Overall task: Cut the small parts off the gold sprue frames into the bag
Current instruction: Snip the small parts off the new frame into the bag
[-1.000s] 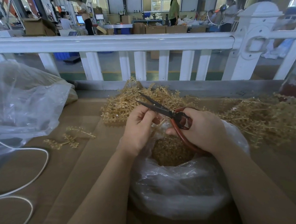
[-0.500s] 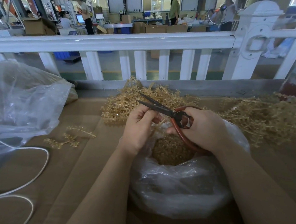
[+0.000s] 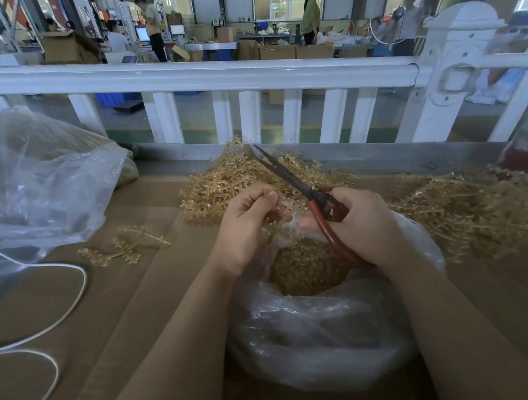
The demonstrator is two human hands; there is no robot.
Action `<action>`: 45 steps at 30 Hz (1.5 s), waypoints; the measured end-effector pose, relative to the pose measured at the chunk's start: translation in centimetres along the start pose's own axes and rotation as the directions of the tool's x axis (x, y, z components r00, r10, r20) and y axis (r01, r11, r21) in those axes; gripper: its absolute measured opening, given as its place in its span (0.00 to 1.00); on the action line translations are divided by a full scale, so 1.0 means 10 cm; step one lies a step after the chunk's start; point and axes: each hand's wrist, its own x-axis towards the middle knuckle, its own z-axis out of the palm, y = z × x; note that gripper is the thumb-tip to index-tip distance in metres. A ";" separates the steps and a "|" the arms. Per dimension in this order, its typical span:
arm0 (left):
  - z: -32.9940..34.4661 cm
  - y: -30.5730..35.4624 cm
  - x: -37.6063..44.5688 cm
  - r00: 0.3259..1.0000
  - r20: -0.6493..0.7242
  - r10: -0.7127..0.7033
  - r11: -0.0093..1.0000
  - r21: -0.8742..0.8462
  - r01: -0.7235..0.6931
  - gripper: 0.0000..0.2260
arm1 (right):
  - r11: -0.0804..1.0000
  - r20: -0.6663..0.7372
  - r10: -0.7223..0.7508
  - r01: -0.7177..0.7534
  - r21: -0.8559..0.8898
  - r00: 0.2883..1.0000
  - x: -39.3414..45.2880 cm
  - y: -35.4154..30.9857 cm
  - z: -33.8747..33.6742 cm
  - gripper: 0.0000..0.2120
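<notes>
Left hand (image 3: 245, 226) pinches a spiky gold sprue (image 3: 275, 219); right hand (image 3: 364, 224) grips red-handled scissors (image 3: 306, 190) over the crinkled bag (image 3: 322, 330).

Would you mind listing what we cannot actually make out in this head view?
- The sprue frame in the left hand: mostly covered by fingers.
- The scissors: handle loops hidden inside the right hand.
- The bag: its depth of cut parts is hidden by crumpled plastic.

A clear bag (image 3: 313, 337) stands open, holding loose gold small parts (image 3: 305, 268). Tangled gold sprue frames (image 3: 221, 184) lie heaped behind it, more frames (image 3: 476, 213) at its right.
</notes>
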 end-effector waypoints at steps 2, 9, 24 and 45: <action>0.01 0.00 0.00 1.000 0.028 -0.012 1.000 -0.004 0.012 0.10 | 0.991 0.045 0.014 -0.020 0.133 0.999 0.00 -0.05 -0.01 0.19; 0.05 -0.01 -0.02 0.993 0.103 -0.060 0.987 -0.141 0.074 0.12 | 0.940 0.127 0.082 -0.119 0.321 0.989 0.03 -0.14 0.07 0.05; 0.04 -0.06 -0.03 0.939 0.307 -0.152 0.916 -0.312 0.251 0.09 | 0.605 0.103 0.166 -0.184 0.775 0.981 0.00 -0.19 -0.01 0.08; -0.05 -0.15 0.06 0.988 -0.058 -0.143 0.972 -0.197 0.129 0.13 | 0.947 -0.030 0.094 -0.080 0.312 0.995 0.04 -0.05 0.08 0.08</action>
